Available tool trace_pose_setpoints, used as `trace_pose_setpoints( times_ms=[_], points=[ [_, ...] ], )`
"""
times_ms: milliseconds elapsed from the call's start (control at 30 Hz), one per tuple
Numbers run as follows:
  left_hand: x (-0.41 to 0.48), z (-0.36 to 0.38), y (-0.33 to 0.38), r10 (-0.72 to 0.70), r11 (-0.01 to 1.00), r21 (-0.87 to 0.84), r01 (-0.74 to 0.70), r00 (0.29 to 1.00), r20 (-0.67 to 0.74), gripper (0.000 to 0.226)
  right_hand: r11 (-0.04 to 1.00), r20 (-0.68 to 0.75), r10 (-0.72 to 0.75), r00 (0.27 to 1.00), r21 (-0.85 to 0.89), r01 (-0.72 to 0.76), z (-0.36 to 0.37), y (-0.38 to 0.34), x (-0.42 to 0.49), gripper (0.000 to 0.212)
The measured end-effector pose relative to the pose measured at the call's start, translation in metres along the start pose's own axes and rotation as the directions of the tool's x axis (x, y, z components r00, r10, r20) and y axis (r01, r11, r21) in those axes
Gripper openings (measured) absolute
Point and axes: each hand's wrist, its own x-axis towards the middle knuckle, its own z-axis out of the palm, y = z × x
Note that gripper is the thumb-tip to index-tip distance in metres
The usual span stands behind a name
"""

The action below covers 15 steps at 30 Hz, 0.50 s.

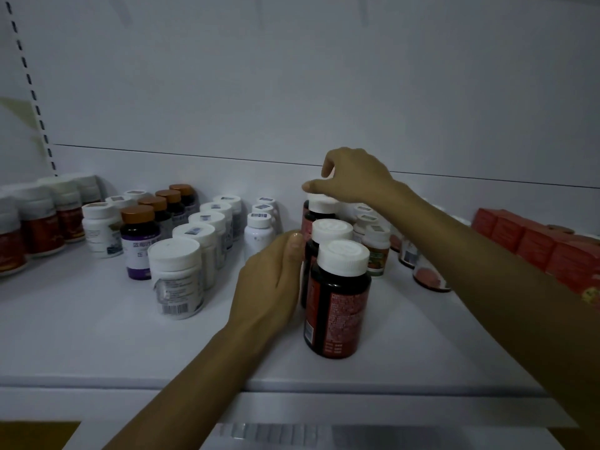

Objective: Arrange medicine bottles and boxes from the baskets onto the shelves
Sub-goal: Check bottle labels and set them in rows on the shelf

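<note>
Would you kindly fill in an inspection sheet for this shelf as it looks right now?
Surface: white shelf, front area bare.
Job's things: dark red-labelled bottles in a file front to back; white bottles and copper-capped bottles in rows to the left; red boxes on the right.
Clutter: nothing seen.
Hands: left hand flat against the file's side; right hand pinching the rear bottle's cap.
Cables: nothing seen.
Surroundings: white back panel, slotted upright at left.
</note>
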Motion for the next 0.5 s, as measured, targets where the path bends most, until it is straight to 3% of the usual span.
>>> trace_pose_setpoints(
  times_ms=[100, 233, 333, 500],
  points=[
    [-0.005, -0.004, 0.005, 0.032, 0.999, -0.037, -0.036, 0.996, -0.089, 0.039, 0.987, 0.040, -0.138, 0.990, 0.085, 0.135, -0.006, -0.019, -0.006, 0.045],
    [-0.021, -0.017, 0.005, 0.004, 1.000, 0.014, -0.004, 1.000, -0.026, 0.043, 0.946, 0.300, -0.317, 0.900, 0.036, 0.321, 0.003, -0.054, 0.002, 0.045],
    [-0.033, -0.025, -0.001, -0.015, 0.997, 0.071, 0.016, 1.000, -0.014, 0.041, 0.923, 0.474, -0.303, 0.827, -0.068, 0.377, 0.012, -0.066, 0.021, 0.050],
    [-0.032, -0.031, -0.005, -0.106, 0.994, -0.010, 0.105, 0.990, -0.094, 0.033, 0.926, 0.552, -0.292, 0.781, -0.041, 0.375, 0.034, -0.069, 0.040, 0.048]
  ],
)
